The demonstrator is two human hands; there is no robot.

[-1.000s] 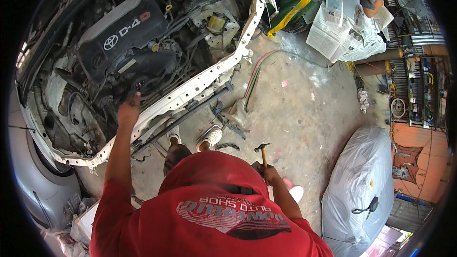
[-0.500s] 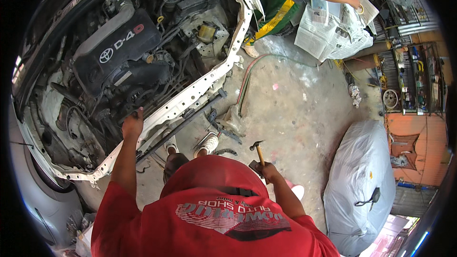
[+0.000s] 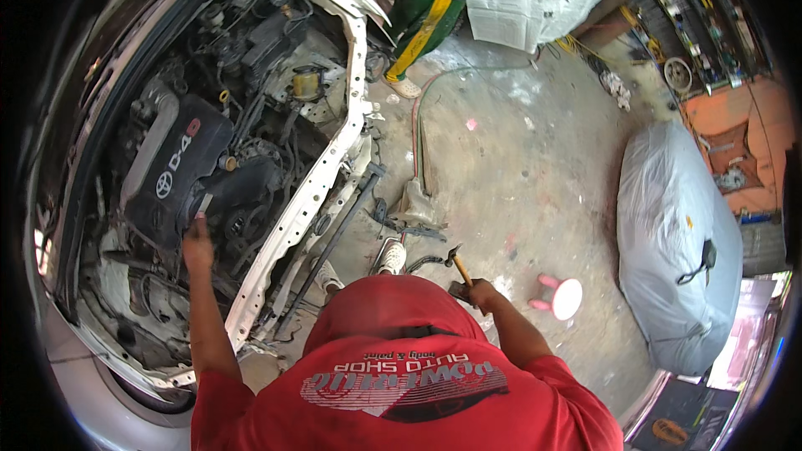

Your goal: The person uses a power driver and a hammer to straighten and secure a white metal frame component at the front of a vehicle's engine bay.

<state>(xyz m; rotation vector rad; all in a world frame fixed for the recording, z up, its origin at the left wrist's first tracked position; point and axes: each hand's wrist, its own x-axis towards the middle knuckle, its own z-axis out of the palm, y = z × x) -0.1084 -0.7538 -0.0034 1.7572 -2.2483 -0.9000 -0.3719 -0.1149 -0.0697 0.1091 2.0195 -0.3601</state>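
My left hand (image 3: 198, 249) reaches into the open engine bay of a car, at the near edge of the dark engine cover (image 3: 177, 167). Its fingers are partly hidden and smeared, so I cannot tell whether they grip anything. Low at my right side, my right hand (image 3: 483, 296) is closed round the wooden handle of a hammer (image 3: 459, 264), its dark head pointing up and away from me. A dark flat piece (image 3: 459, 290) shows beside that hand; whether it is held too is unclear. Between me and the engine runs the white front frame rail (image 3: 294, 221).
A dark bar (image 3: 330, 238) lies along the car's front near my shoes. Hoses (image 3: 416, 129) cross the concrete floor. A pink stool (image 3: 566, 299) stands to the right, before a grey-covered vehicle (image 3: 678, 250). A person (image 3: 428, 21) works beside newspaper-covered parts (image 3: 526, 12).
My left hand has moved from the front rail deeper into the engine bay, up to the engine cover. My right hand keeps the hammer. The view has turned, bringing the pink stool fully into sight.
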